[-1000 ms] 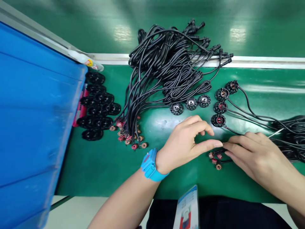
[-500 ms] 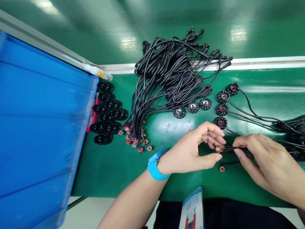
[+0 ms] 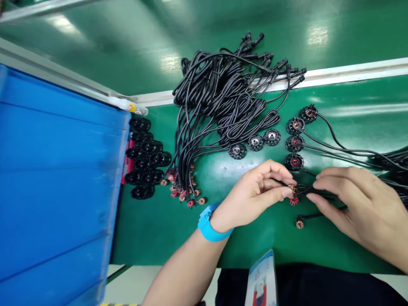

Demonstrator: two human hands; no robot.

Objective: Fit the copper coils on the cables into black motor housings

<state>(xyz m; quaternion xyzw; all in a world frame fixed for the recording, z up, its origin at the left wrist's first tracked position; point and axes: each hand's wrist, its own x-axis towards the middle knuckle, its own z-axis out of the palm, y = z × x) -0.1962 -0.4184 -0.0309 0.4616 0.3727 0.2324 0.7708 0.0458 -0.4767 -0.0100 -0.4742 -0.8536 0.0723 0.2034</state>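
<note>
My left hand (image 3: 255, 193), with a blue wrist strap (image 3: 208, 223), pinches a small copper-wound coil (image 3: 292, 189) at the end of a black cable, just above the green mat. Opposite it, my right hand (image 3: 357, 208) pinches the black cables (image 3: 321, 196) leading to that coil. A red coil (image 3: 293, 200) hangs just below my left fingertips, and another coil on a cable (image 3: 299, 224) lies on the mat below.
A big bundle of black cables (image 3: 223, 102) lies at the back centre, its coil ends (image 3: 183, 193) fanned out. Three open black housings (image 3: 255, 143) and several fitted ones (image 3: 295, 142) lie behind my hands. A blue bin (image 3: 57, 182) stands left beside stacked black housings (image 3: 145, 157).
My hands lifted the cable ends off the mat and drew closer together. My left fingers closed on one coil. The view shifted a little to the left.
</note>
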